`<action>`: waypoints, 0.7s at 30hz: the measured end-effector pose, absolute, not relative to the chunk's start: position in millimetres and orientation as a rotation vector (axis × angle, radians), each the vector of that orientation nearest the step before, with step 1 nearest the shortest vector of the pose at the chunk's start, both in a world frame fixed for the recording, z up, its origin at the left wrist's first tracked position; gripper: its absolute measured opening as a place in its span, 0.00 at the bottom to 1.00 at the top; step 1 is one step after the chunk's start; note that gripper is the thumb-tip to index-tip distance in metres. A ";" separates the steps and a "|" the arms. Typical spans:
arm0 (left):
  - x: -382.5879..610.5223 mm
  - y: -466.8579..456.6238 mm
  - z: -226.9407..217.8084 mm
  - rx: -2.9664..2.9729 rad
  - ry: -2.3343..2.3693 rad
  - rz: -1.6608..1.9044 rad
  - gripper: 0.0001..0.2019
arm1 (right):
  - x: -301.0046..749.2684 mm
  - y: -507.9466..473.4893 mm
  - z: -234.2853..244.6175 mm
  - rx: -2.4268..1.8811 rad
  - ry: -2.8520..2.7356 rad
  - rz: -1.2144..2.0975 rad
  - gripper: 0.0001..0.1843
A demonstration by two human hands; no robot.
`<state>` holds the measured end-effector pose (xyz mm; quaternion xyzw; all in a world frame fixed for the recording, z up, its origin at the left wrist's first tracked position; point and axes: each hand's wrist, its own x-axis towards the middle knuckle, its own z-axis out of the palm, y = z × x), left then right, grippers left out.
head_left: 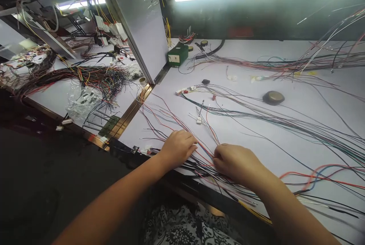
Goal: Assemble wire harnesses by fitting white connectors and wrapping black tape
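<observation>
My left hand rests on a fan of thin coloured wires near the front edge of the white bench, fingers curled down over them. My right hand lies just to its right, fingers curled and pinched on the same wires. What exactly each hand grips is hidden under the fingers. A long bundle of wires runs from the hands toward the right edge. Small white connectors lie just beyond the hands.
A round dark tape roll lies mid-bench, a green box at the back by a slanted grey panel. Left of the brass rail another bench holds a tangled wire heap and clear plastic bags.
</observation>
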<state>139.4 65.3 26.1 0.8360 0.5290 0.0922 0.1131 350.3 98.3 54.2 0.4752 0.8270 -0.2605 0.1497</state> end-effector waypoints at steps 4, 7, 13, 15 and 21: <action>147.7 61.6 25.6 2.421 1.462 0.309 0.07 | 354.2 97.6 48.8 1.368 2.420 -0.895 0.12; 154.5 58.6 24.0 2.449 1.420 0.310 0.06 | 360.3 98.7 46.2 1.407 2.418 -1.017 0.12; 172.9 61.3 22.2 2.620 1.337 0.225 0.13 | 362.0 97.2 37.6 1.436 2.442 -1.003 0.12; 178.3 65.1 22.5 2.662 1.306 0.190 0.14 | 361.4 96.1 35.6 1.462 2.450 -1.010 0.10; 187.0 81.2 23.5 2.672 1.238 -0.013 0.11 | 363.7 97.4 33.2 1.455 2.460 -1.123 0.08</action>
